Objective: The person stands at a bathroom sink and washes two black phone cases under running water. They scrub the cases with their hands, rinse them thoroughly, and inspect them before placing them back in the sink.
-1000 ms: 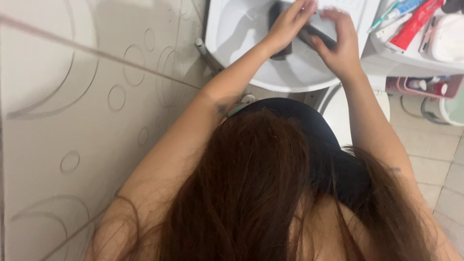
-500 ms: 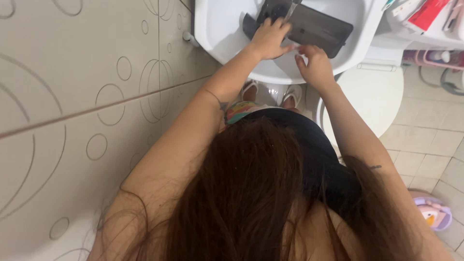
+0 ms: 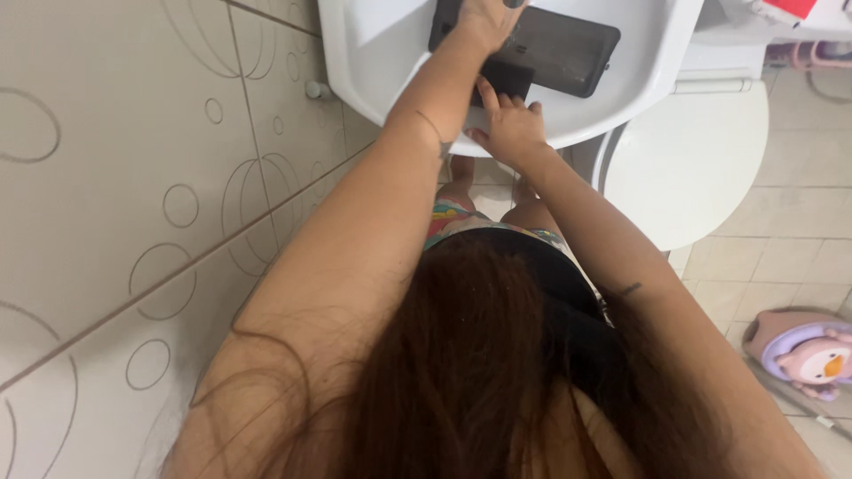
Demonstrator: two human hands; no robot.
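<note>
At the top of the frame we are leaning over a white sink [image 3: 621, 106], and both our hands are working inside its basin. Our left hand [image 3: 484, 19], at the top centre, is pressing down on the near end of a dark flat tray [image 3: 559, 49] lying in the basin; we cannot tell whether its fingers are curling round the edge or only resting flat on it. Our right hand [image 3: 508, 129], just below it, is lying with its fingers spread against a smaller dark piece [image 3: 506, 78] that is sitting next to the tray at the basin's front rim; that hand is looking open, not closed round anything.

Judging from this, the work is looking to be in its middle: both dark pieces are sitting in the sink, and no water or foam is showing on them.

To the right a white toilet lid [image 3: 692, 168] is showing, at the lower right a pink toy-like object [image 3: 803, 355] is lying on the floor tiles, and the tiled wall [image 3: 133, 222] is filling the left.
</note>
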